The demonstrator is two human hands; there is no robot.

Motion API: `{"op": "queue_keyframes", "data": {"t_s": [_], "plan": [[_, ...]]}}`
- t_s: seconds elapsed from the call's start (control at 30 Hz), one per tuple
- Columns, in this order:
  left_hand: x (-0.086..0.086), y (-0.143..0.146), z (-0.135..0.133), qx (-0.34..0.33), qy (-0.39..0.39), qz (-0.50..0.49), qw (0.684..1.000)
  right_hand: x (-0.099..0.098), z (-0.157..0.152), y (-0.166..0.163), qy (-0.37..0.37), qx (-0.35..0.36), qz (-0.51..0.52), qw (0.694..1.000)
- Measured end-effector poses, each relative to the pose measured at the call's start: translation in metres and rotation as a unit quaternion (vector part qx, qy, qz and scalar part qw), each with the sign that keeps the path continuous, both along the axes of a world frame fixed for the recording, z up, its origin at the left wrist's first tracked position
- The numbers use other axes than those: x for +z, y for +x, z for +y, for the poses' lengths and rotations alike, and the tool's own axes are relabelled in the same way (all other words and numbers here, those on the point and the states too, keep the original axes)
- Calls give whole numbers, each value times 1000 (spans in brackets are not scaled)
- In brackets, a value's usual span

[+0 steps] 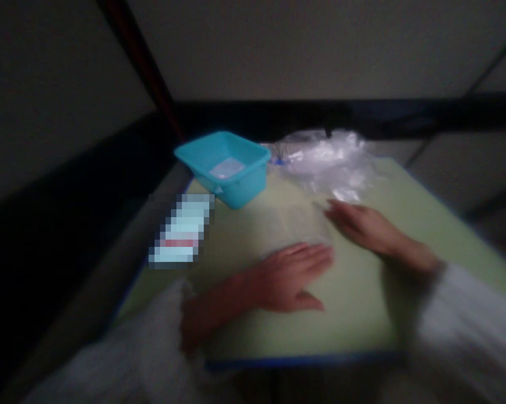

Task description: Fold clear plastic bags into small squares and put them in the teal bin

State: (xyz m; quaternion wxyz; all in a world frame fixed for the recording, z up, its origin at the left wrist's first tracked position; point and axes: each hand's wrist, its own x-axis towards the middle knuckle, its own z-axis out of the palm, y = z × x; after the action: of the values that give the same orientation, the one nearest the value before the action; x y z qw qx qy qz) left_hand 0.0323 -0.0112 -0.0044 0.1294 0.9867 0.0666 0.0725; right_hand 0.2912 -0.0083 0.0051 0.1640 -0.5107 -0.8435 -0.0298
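Note:
A thin clear plastic bag lies flat on the pale yellow-green table, its outline faint. Across its near edge rests my left hand, palm down with the fingers stretched out and the thumb apart. My right hand is at the bag's right side, fingers extended, somewhat blurred; whether it touches the bag I cannot tell. Behind the right hand is a heap of crumpled clear plastic bags.
A turquoise plastic basket stands at the back left, with a whitish flat item inside. A pixelated light-coloured rectangle lies at the table's left edge. Blue edging borders the table; walls rise behind.

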Motion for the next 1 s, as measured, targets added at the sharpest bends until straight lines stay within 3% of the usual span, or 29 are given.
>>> {"op": "queue_keyframes", "data": {"t_s": [0.3,0.57,1.0], "plan": [[0,0,0,-1,4,-8,1000,0,0,1,40,-26,-42,998],[1,0,0,0,1,2,1000,4,-8,-11,-23,23,82,996],[0,0,1,-6,14,27,1000,1,-5,-13,-34,26,36,998]]}}
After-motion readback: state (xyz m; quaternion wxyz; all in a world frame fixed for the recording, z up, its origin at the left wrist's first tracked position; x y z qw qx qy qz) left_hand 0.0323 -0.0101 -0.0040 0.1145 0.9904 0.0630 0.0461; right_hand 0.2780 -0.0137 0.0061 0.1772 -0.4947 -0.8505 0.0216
